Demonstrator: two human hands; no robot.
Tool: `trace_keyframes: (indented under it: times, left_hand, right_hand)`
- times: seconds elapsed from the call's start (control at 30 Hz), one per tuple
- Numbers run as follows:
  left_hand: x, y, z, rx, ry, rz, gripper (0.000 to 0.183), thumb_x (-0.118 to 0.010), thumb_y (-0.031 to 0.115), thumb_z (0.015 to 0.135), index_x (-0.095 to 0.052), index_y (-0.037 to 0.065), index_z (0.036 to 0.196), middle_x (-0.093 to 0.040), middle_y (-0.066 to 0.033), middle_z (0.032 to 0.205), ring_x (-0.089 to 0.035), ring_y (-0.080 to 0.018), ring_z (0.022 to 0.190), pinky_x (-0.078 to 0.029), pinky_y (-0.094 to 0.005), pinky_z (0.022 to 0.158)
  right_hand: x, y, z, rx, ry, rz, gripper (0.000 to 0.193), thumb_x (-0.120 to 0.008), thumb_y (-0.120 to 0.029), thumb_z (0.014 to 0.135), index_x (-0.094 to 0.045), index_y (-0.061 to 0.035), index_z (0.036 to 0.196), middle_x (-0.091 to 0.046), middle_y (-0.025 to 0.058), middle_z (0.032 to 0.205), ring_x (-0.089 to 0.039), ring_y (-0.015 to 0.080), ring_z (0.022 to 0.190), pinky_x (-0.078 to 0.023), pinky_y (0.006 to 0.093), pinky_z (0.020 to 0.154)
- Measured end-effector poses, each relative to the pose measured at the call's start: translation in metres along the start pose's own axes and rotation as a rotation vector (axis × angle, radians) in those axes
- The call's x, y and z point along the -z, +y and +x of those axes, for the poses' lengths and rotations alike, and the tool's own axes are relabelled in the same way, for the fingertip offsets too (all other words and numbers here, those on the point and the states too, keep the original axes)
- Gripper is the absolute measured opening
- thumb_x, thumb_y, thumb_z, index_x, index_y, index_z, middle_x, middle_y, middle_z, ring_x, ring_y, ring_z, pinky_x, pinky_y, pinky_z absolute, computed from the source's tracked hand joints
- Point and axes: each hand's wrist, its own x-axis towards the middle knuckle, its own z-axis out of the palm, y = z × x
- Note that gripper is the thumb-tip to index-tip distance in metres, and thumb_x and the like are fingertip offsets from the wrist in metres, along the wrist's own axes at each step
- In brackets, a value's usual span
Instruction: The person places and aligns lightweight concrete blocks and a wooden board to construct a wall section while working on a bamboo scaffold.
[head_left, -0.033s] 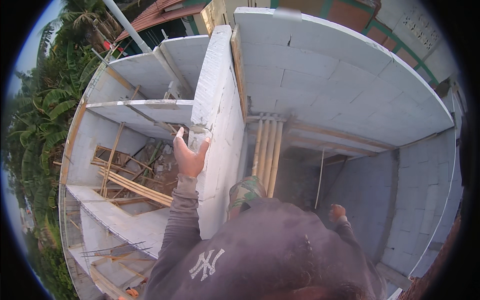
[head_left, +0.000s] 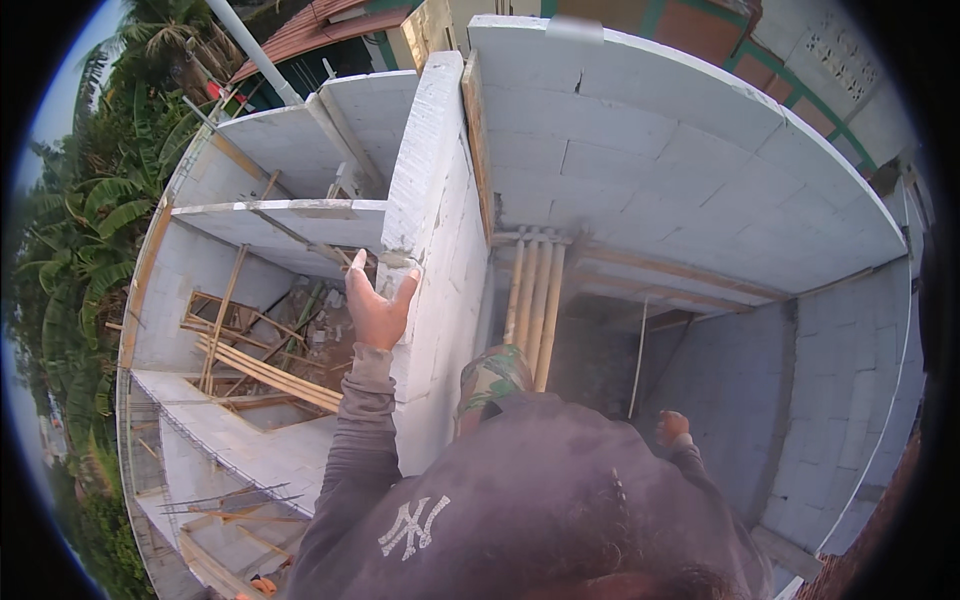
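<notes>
My left hand (head_left: 378,312) is raised at the stepped end of a white block wall (head_left: 430,160). Its thumb and fingers are spread apart, with the thumb against the pale block face; nothing else shows in its grasp. Lower down on the right, my right hand (head_left: 674,427) hangs over the dim room with its fingers curled in. What it holds, if anything, is too small to make out. Camouflage-patterned cloth (head_left: 496,378) shows just ahead of my dark sleeved top.
Several bamboo poles (head_left: 535,305) run beside the wall. A long block wall (head_left: 660,130) curves round the far right. Timber props (head_left: 270,375) and rubble (head_left: 322,330) lie in the room at left. Banana plants (head_left: 105,210) grow outside.
</notes>
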Motion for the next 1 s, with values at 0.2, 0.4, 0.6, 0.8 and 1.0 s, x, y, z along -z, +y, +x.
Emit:
trace_keyframes:
  times: [0.2, 0.4, 0.6, 0.8, 1.0]
  left_hand:
    - [-0.025, 0.048, 0.090, -0.017, -0.088, -0.098, 0.112, -0.087, 0.048, 0.081, -0.033, -0.022, 0.149, -0.044, -0.0382, 0.147, -0.043, -0.0468, 0.142, -0.035, -0.0510, 0.119]
    - [-0.067, 0.061, 0.210, 0.057, -0.205, -0.007, 0.135, -0.087, 0.064, 0.074, -0.021, -0.022, 0.154, -0.032, -0.0434, 0.155, -0.032, -0.0512, 0.150, -0.031, -0.0496, 0.125]
    - [-0.130, 0.072, 0.326, 0.146, -0.284, 0.042, 0.155, -0.089, 0.074, 0.065, -0.008, -0.021, 0.157, -0.026, -0.0431, 0.160, -0.031, -0.0480, 0.153, -0.030, -0.0427, 0.126]
    - [-0.173, 0.064, 0.390, 0.193, -0.294, -0.146, 0.152, -0.098, 0.063, 0.060, -0.012, -0.021, 0.154, -0.042, -0.0410, 0.151, -0.048, -0.0441, 0.143, -0.039, -0.0380, 0.120]
    - [-0.186, 0.059, 0.389, 0.168, -0.238, -0.055, 0.136, -0.099, 0.055, 0.064, -0.021, -0.020, 0.147, -0.054, -0.0388, 0.140, -0.061, -0.0432, 0.129, -0.049, -0.0386, 0.110]
  right_hand:
    - [-0.002, -0.054, 0.014, 0.390, 0.007, -0.203, 0.030, -0.063, -0.022, 0.099, -0.065, -0.0075, 0.125, -0.065, 0.0060, 0.090, -0.063, 0.0188, 0.069, -0.049, 0.0347, 0.057]
    - [-0.090, -0.244, -0.043, 0.529, 0.023, -0.031, 0.042, -0.066, -0.023, 0.100, -0.061, -0.0007, 0.135, -0.065, 0.0033, 0.096, -0.063, 0.0117, 0.076, -0.049, 0.0261, 0.062]
    - [-0.164, -0.433, -0.072, 0.807, -0.045, -0.214, 0.050, -0.066, -0.027, 0.103, -0.057, 0.0032, 0.143, -0.068, 0.0065, 0.109, -0.067, 0.0146, 0.093, -0.053, 0.0269, 0.077]
    - [-0.220, -0.559, -0.121, 0.993, -0.084, -0.370, 0.051, -0.066, -0.028, 0.104, -0.057, 0.0026, 0.144, -0.068, 0.0127, 0.121, -0.067, 0.0193, 0.108, -0.054, 0.0342, 0.092]
    - [-0.234, -0.599, -0.151, 1.077, -0.105, -0.405, 0.053, -0.064, -0.032, 0.104, -0.059, 0.0037, 0.142, -0.070, 0.0163, 0.121, -0.069, 0.0241, 0.111, -0.055, 0.0365, 0.095]
